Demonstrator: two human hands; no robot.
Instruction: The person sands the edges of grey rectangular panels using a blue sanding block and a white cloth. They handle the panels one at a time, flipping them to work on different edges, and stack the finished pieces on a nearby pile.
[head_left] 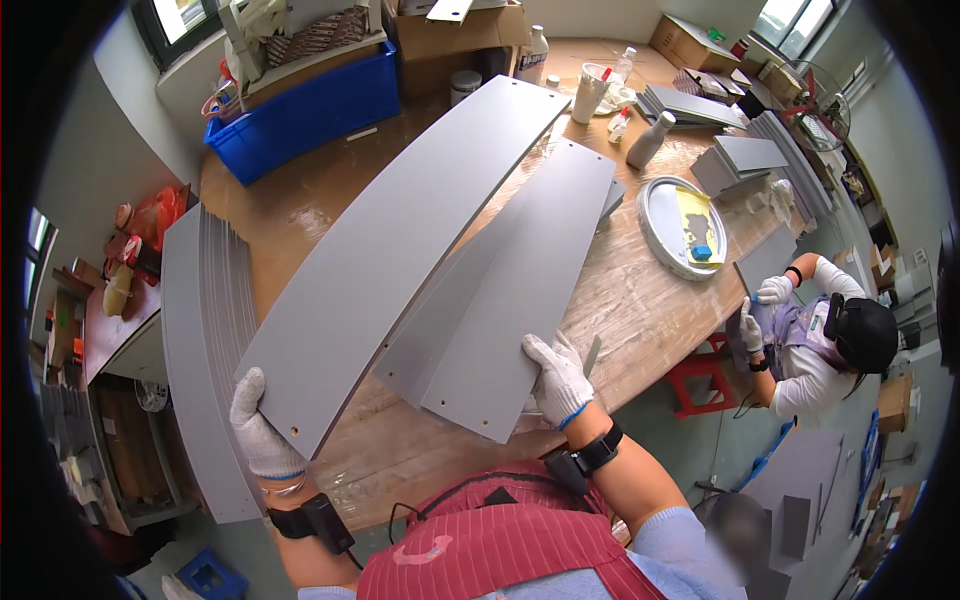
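My left hand (262,425), in a white knit glove, grips the near left corner of a long grey panel (400,230). This panel has small holes near its ends and stretches away across the table. My right hand (560,382), gloved too, holds the near right edge of a shorter grey panel (535,270), its thumb on top. Another grey panel (430,320) lies partly hidden beneath these two. Beside my right fingers a thin narrow blade-like strip (593,355) shows; whether the hand touches it I cannot tell.
A stack of long grey panels (205,360) stands at the left. A white round lid (650,225) carries a yellow sheet and blue block. Bottles and a cup (590,95) stand farther back. A blue bin (310,110) sits far left. A co-worker (810,340) handles a panel at right.
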